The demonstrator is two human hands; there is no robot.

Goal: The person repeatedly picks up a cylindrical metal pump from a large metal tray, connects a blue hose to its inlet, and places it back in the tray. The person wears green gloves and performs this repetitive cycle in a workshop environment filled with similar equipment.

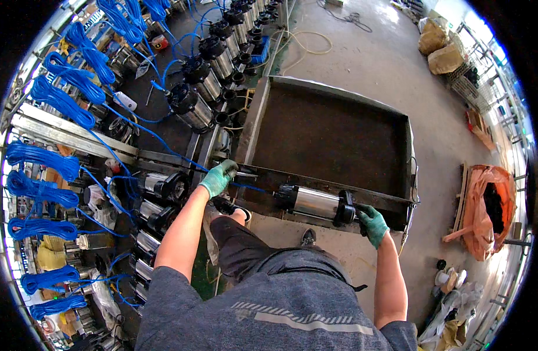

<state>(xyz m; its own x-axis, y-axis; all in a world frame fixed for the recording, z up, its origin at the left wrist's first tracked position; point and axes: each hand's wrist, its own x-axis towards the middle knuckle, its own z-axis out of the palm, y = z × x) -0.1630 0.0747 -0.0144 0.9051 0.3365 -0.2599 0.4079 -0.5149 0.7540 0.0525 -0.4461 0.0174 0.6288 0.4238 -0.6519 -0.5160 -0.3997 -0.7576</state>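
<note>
A submersible pump [316,202] with a silver cylindrical body and black ends lies sideways at the near edge of a large rectangular metal tank [255,120]. My right hand [374,225], in a green glove, grips the black fitting at the pump's right end. A blue cable [248,187] runs from the pump's left end to my left hand [220,178], also gloved in green. The fingers of that hand are closed round the cable. A thin grey metal piece shows just beyond them; whether I hold it too is unclear.
Several similar pumps [190,108] stand in a row at the far left, with more [149,243] beside my left arm. Coiled blue cables [44,161] line the left side. An orange sack [485,213] rests on the right; a pale hose [313,44] lies on the floor beyond the tank.
</note>
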